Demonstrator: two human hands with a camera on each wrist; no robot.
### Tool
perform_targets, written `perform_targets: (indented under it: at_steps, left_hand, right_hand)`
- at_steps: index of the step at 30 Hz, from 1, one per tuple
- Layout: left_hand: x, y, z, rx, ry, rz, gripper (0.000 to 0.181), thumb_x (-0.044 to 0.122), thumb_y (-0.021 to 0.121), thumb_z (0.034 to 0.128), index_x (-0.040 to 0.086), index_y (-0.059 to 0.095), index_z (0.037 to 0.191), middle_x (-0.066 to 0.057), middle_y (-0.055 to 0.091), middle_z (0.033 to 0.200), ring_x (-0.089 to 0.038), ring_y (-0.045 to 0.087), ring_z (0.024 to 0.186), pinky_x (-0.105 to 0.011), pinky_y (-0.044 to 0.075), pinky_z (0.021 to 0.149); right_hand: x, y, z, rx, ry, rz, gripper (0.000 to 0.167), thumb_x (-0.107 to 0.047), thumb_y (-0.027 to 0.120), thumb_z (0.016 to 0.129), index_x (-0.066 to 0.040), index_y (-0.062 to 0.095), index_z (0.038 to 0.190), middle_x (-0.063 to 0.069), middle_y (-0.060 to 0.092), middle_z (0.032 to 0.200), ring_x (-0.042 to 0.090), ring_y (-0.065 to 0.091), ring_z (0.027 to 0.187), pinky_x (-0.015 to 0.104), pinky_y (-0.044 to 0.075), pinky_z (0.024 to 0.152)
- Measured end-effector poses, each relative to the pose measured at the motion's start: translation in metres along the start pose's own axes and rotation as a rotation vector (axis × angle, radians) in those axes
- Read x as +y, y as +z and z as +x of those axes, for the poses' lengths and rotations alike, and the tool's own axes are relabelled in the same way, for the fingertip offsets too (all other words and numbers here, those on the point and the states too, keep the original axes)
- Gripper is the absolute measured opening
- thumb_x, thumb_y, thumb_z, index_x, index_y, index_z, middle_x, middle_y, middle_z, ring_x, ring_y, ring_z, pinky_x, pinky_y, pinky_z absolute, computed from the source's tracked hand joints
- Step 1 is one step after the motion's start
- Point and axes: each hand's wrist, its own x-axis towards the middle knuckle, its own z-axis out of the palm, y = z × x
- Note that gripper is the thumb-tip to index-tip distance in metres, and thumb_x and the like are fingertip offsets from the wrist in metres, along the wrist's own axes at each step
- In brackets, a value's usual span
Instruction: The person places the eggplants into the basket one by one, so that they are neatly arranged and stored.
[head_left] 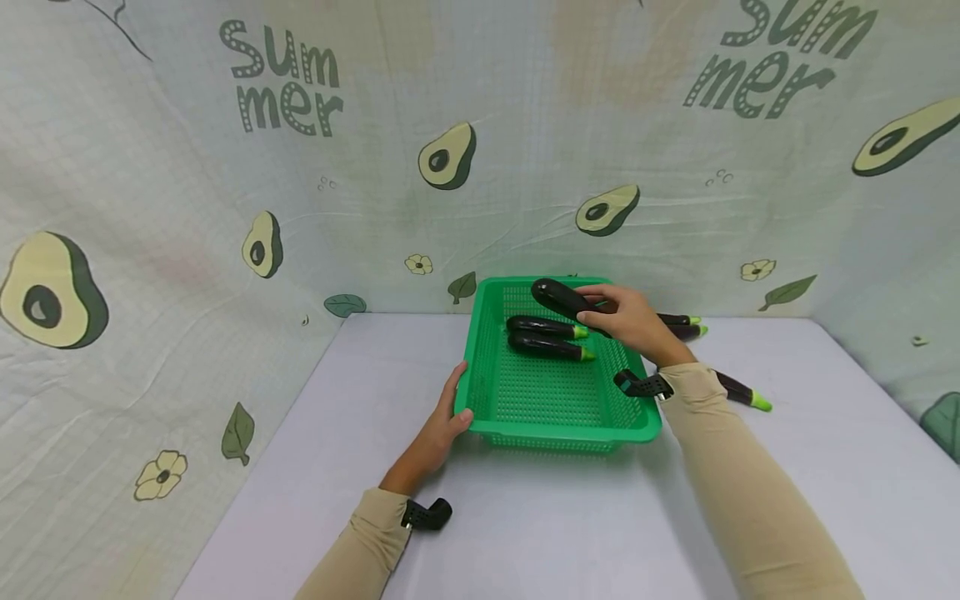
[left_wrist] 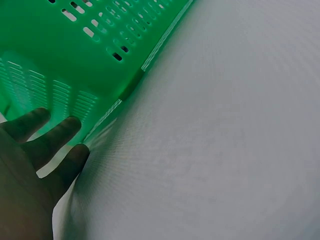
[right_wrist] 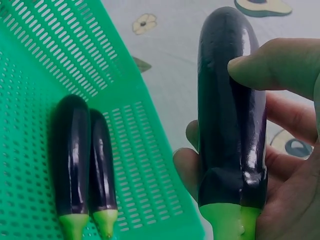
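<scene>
My right hand (head_left: 626,317) grips a dark purple eggplant (head_left: 558,296) above the back right part of a green plastic basket (head_left: 555,433). In the right wrist view, thumb and fingers close round this eggplant (right_wrist: 227,125), its green cap pointing down. Two more eggplants (head_left: 543,327) (head_left: 547,346) lie side by side inside the basket, caps to the right. My left hand (head_left: 438,429) touches the basket's front left corner. In the left wrist view its fingers (left_wrist: 55,137) are spread and fairly straight against the slotted wall.
Right of the basket, more eggplants (head_left: 686,330) lie on the white table (head_left: 360,375), partly hidden behind my right hand. Another eggplant (head_left: 738,390) lies nearer, partly covered by the right sleeve. A cloth (head_left: 525,83) printed with avocados hangs behind the table.
</scene>
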Motion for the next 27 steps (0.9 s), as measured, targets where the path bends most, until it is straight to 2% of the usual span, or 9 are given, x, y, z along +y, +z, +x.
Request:
perform_targets:
  at_steps: [8, 14, 21, 27]
  left_hand:
    - [0.001, 0.000, 0.000, -0.002, 0.001, 0.005, 0.094, 0.069, 0.047, 0.0936, 0.024, 0.001, 0.162, -0.014, 0.000, 0.166, -0.033, 0.007, 0.148, -0.065, 0.009, 0.112]
    - [0.000, -0.001, 0.000, -0.002, 0.000, -0.003, 0.093, 0.068, 0.048, 0.0941, 0.024, 0.001, 0.162, -0.015, 0.000, 0.165, -0.033, 0.006, 0.148, -0.065, 0.008, 0.113]
    - [-0.001, 0.000, 0.000, 0.003, -0.002, -0.018, 0.092, 0.066, 0.049, 0.0943, 0.025, 0.002, 0.162, -0.015, 0.001, 0.165, -0.034, 0.007, 0.148, -0.064, 0.009, 0.113]
    - [-0.001, 0.000, 0.001, -0.001, 0.002, -0.020, 0.091, 0.065, 0.049, 0.0950, 0.026, 0.002, 0.162, -0.014, 0.000, 0.166, -0.033, 0.007, 0.148, -0.064, 0.009, 0.113]
  right_hand:
    - [-0.002, 0.006, 0.007, -0.060, 0.011, 0.036, 0.055, -0.032, 0.066, 0.099, -0.010, 0.050, 0.147, 0.019, 0.052, 0.139, 0.032, 0.064, 0.107, 0.042, 0.050, 0.083]
    - [-0.005, 0.013, 0.016, -0.101, 0.018, 0.070, 0.054, -0.024, 0.066, 0.099, -0.005, 0.049, 0.146, 0.023, 0.052, 0.136, 0.037, 0.064, 0.106, 0.038, 0.055, 0.080]
    - [-0.010, 0.019, 0.024, -0.103, 0.028, 0.021, 0.053, -0.029, 0.067, 0.098, -0.011, 0.052, 0.145, 0.019, 0.052, 0.138, 0.034, 0.060, 0.113, 0.048, 0.051, 0.086]
    - [-0.012, 0.024, 0.030, -0.096, 0.026, 0.020, 0.052, -0.031, 0.067, 0.098, -0.013, 0.053, 0.145, 0.017, 0.053, 0.138, 0.032, 0.059, 0.116, 0.050, 0.050, 0.088]
